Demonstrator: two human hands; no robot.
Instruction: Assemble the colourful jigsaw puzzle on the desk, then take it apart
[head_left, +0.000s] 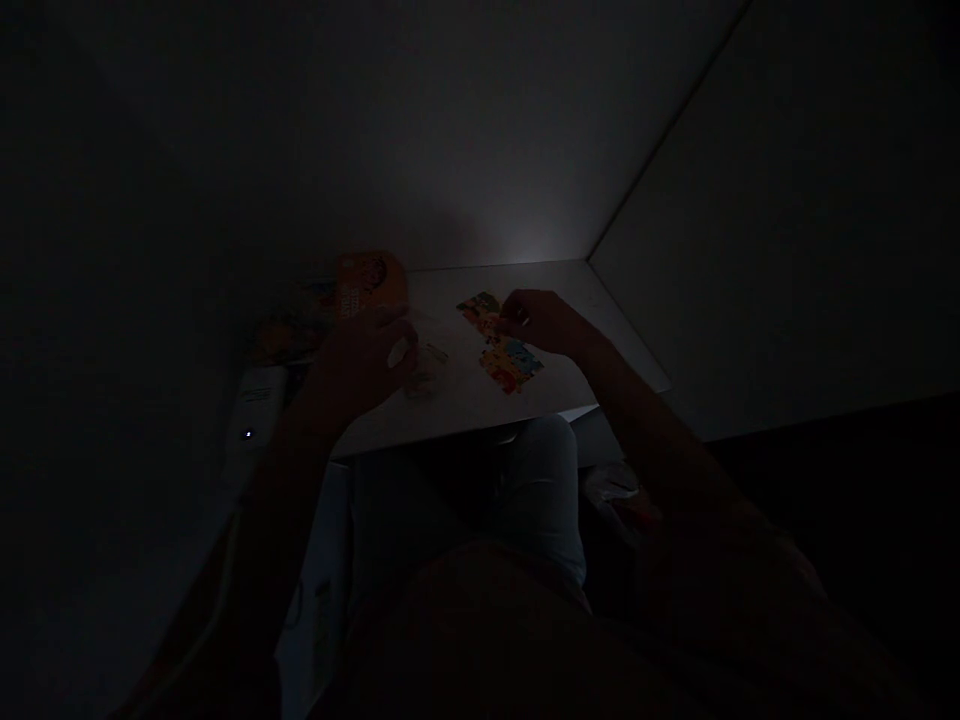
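near the middle of a dim white table [465, 408], with twelve o'clock being straight ahead of the seated person, colourful puzzle pieces [512, 365] lie flat in two bright patches; the farther patch sits at about eleven o'clock from the nearer one. the right hand [544, 318] reaches in from four o'clock and is over the farther patch's right edge, its fingers bent and pointing down and inward; it is too dark to tell whether they pinch a piece. the left hand [360, 365] is at nine o'clock from the puzzle, its thumb and forefinger curled toward each other in a ring. just beside those fingertips, toward the puzzle, is a clear plastic bag [431, 378] with small, unclear contents; whether the fingers grip it cannot be told.

at ten o'clock, behind the left hand, stands an orange package [390, 285] with a cartoon figure and lettering. at about half past eight is a white box-shaped device [259, 398] with a small glowing light [247, 434]. a pale wall [480, 150] rises at twelve o'clock. at five o'clock, below the table edge, a knee in light blue jeans [544, 490] shows.
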